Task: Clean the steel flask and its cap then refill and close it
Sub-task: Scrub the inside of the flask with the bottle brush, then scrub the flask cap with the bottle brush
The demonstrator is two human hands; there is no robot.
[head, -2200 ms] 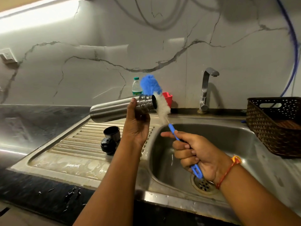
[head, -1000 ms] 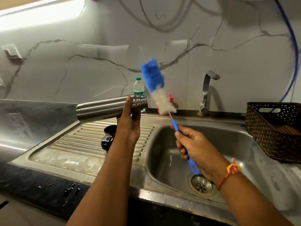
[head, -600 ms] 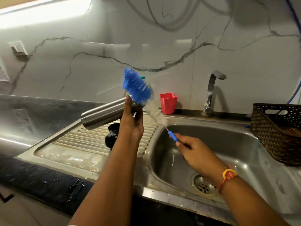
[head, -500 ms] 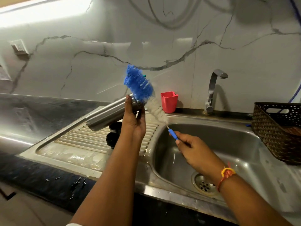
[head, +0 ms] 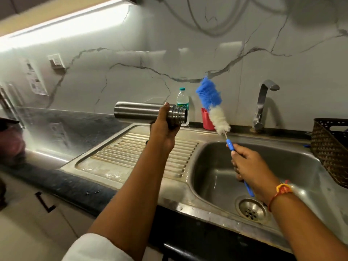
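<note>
left hand grips uncapped flask; right hand grips brush; misaligned bristles could spatter or jolt flask loose.

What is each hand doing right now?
Left hand: grips the flask, held sideways.
Right hand: grips the brush by its handle, bristles outside the flask.

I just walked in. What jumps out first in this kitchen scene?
A bottle brush with a bright blue-and-white head, held up over the sink by the right hand. Left of it, the left hand holds the steel flask sideways, open mouth toward the brush, the two apart.
</note>
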